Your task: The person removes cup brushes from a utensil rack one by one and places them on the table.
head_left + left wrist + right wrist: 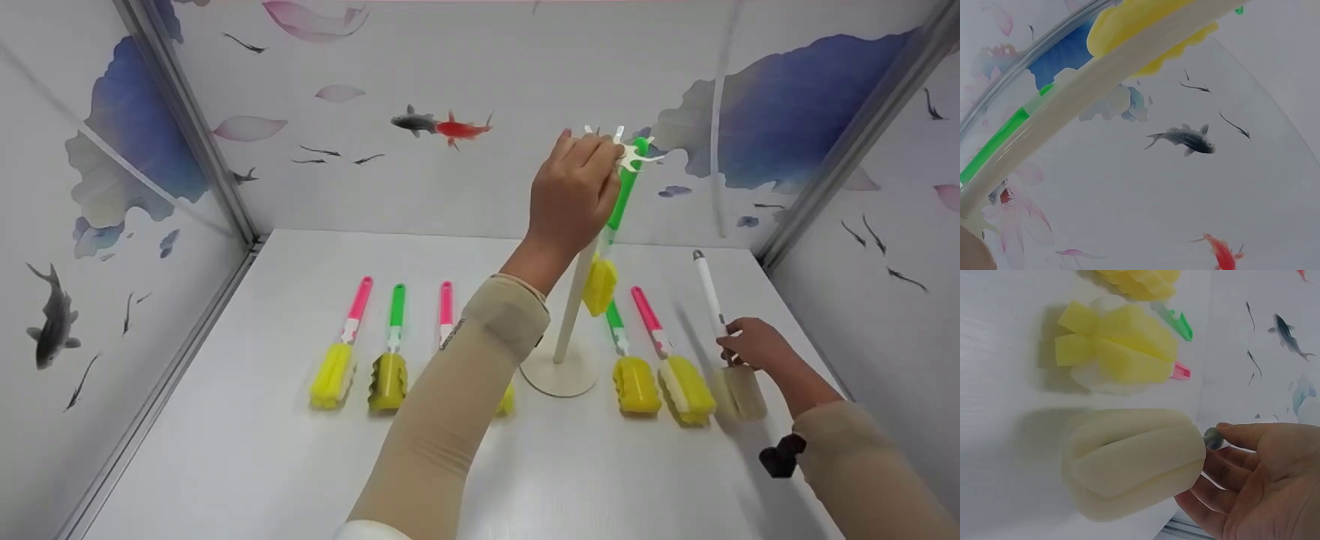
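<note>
My left hand (pixel 574 191) holds the top of a white rack stand (pixel 574 307), whose hooks stick out past the fingers. From a hook on its right side hangs a green-handled bottle brush (pixel 622 199) with a yellow sponge head, seen behind the pole in the left wrist view. At the right, my right hand (pixel 757 343) grips a white-handled bottle brush (pixel 709 289) just above its cream sponge head (pixel 1140 461). In the right wrist view, thumb and fingers close around the brush's neck. The sponge end points toward the front of the table.
Left of the stand lie a pink-handled brush (pixel 330 375), a green-handled brush (pixel 388 382) and another pink-handled brush (pixel 446 304), partly hidden by my left sleeve. Right of it lie a green-handled brush (pixel 637 386) and a pink-handled brush (pixel 686 390). Printed walls (pixel 337 187) enclose the white table.
</note>
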`<control>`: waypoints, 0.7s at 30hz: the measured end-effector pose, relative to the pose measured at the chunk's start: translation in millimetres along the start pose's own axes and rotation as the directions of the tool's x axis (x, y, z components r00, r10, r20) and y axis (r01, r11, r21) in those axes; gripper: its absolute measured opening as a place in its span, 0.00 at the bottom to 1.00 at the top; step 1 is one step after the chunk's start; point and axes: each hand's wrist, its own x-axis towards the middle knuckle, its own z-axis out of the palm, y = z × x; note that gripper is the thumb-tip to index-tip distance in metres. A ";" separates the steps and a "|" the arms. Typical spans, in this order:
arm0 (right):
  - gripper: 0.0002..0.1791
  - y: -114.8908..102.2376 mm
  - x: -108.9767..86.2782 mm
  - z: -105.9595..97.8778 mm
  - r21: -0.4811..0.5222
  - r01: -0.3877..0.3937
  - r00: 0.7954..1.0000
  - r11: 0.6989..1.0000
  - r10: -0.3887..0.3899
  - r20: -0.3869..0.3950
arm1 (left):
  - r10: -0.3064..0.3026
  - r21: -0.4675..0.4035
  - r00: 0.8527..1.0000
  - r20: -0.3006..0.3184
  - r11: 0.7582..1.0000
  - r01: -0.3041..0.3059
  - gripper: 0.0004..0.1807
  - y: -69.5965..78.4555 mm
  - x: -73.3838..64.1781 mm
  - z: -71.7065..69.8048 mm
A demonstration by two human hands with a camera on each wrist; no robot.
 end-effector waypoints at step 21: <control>0.14 16.9 26.1 13.9 -0.140 -0.059 0.996 0.988 0.068 0.058 | -0.004 0.003 1.000 -0.019 1.000 0.004 0.15 -3.9 -4.6 0.3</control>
